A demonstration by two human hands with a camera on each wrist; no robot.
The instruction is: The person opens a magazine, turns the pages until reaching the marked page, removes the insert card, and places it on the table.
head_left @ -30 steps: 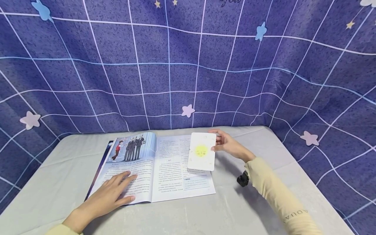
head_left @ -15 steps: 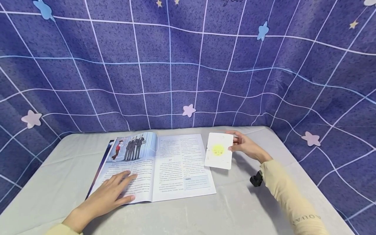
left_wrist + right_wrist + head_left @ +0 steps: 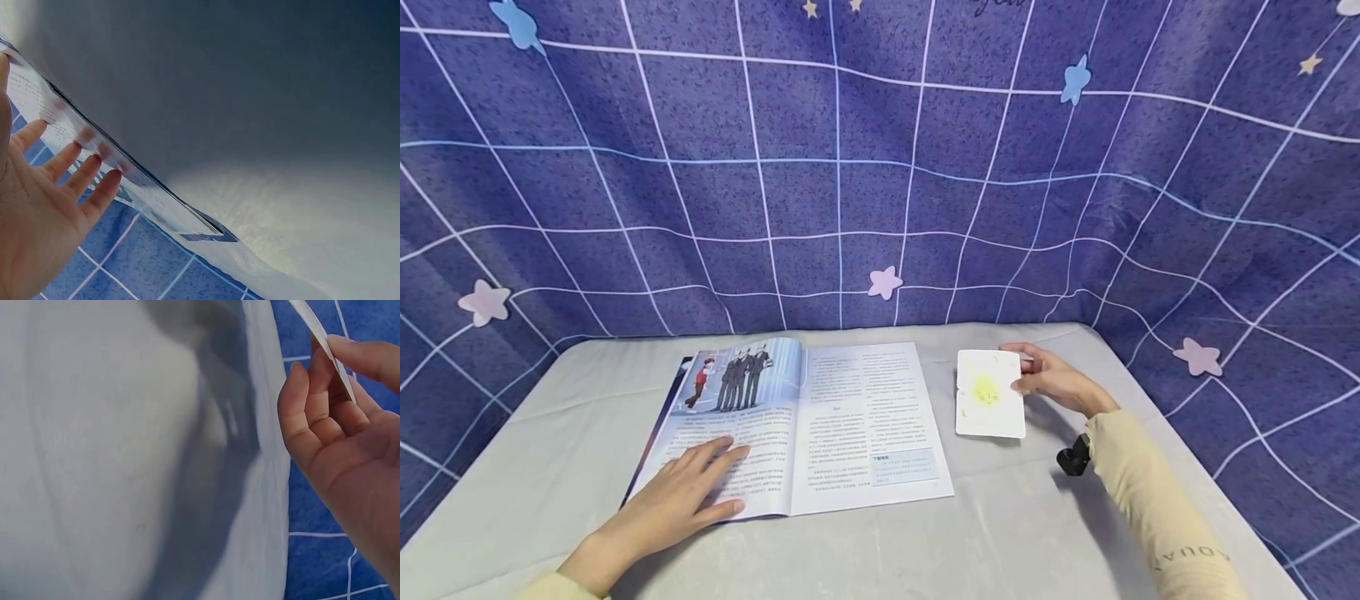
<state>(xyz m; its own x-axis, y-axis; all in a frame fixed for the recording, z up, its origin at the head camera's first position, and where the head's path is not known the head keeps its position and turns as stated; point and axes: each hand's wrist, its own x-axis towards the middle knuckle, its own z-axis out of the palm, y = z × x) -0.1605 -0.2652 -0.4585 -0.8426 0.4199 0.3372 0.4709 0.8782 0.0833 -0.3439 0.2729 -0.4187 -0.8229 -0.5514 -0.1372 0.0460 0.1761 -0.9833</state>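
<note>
An open magazine (image 3: 865,417) lies on the table, an illustration of suited figures at the top of its left page. My left hand (image 3: 679,493) rests on the lower part of that page with fingers extended; in the left wrist view its fingertips (image 3: 112,176) meet the page. To the right of the magazine, my right hand (image 3: 1054,383) pinches a white card (image 3: 990,417) with a yellow face on it by its right edge. Seen from the right wrist, the thin card (image 3: 312,325) sits between thumb and curled fingers (image 3: 294,400), held above the table.
A grey-white cloth covers the table (image 3: 880,550). Behind it hangs a dark blue curtain (image 3: 790,200) with a grid and stars. A small black device (image 3: 1073,456) is at the right sleeve cuff (image 3: 1112,433).
My right hand has carried the card rightward, from over the magazine's right page to beyond its right edge. The left hand has stayed on the left page.
</note>
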